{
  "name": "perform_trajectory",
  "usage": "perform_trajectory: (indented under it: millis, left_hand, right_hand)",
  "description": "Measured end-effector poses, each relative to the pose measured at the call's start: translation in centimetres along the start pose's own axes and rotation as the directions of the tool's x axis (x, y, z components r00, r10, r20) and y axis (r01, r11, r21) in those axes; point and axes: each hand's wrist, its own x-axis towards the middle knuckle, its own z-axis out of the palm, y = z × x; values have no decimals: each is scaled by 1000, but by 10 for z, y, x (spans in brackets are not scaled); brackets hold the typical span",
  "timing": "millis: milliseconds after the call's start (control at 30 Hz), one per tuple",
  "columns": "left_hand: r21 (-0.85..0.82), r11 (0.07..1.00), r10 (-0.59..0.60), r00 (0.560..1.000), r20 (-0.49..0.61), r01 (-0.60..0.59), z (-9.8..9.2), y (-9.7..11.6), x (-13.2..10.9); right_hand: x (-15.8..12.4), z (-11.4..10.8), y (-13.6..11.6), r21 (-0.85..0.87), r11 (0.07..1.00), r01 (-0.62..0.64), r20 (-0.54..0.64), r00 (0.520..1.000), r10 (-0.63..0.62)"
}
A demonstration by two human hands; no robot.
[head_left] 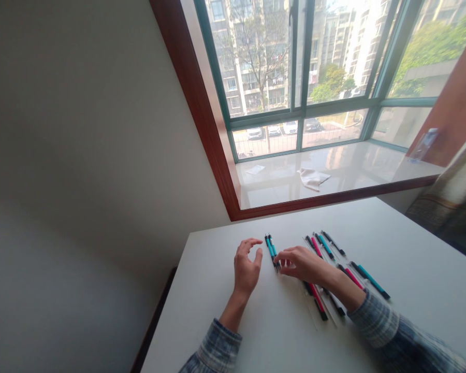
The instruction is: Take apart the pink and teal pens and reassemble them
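Two teal-and-black pens (pixel 270 247) lie side by side on the white table. To their left, my left hand (pixel 247 268) is open, thumb and fingers curved apart and holding nothing. My right hand (pixel 301 263) reaches in from the right, its fingertips at the near ends of these pens. Its fingers look slightly apart; whether they touch the pens is hard to make out. Under and around my right forearm lie several pen parts: a teal barrel (pixel 326 247), a pink barrel (pixel 320 304), a black piece (pixel 333 242), a teal-and-black piece (pixel 375 281) and thin clear rods.
The white table (pixel 202 290) meets a grey wall (pixel 101 155) on the left. Behind it is a window bay with a brown frame (pixel 279 207). A crumpled white cloth or paper (pixel 314 178) and a clear bottle (pixel 424 145) are on the sill. A curtain (pixel 456 191) hangs at right.
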Motion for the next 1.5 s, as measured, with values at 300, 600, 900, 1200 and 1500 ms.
perform_trajectory:
  millis: [300, 600, 900, 1200, 1500]
  left_hand:
    - [2, 1000, -2, 1000, -1, 2, 2, -4, -2]
    - [-16, 1000, -2, 1000, 13, 3, 0, -14, -6]
    - [-23, 1000, -2, 1000, 13, 3, 1, -16, -6]
    - [-33, 999, -10, 1000, 19, 11, 1, -14, -6]
    - [-29, 1000, -4, 1000, 22, 4, 2, -17, -6]
  right_hand:
    - [-4, -12, 20, -9, 1000, -13, -105, 994, 12]
    - [-28, -47, 83, -28, 970, -242, -207, 951, 231]
    - [-28, -39, 89, -22, 959, -284, -66, 957, 282]
    - [-27, -37, 94, -26, 950, -311, -77, 948, 309]
    - [-28, -38, 96, -39, 944, -328, -99, 941, 323]
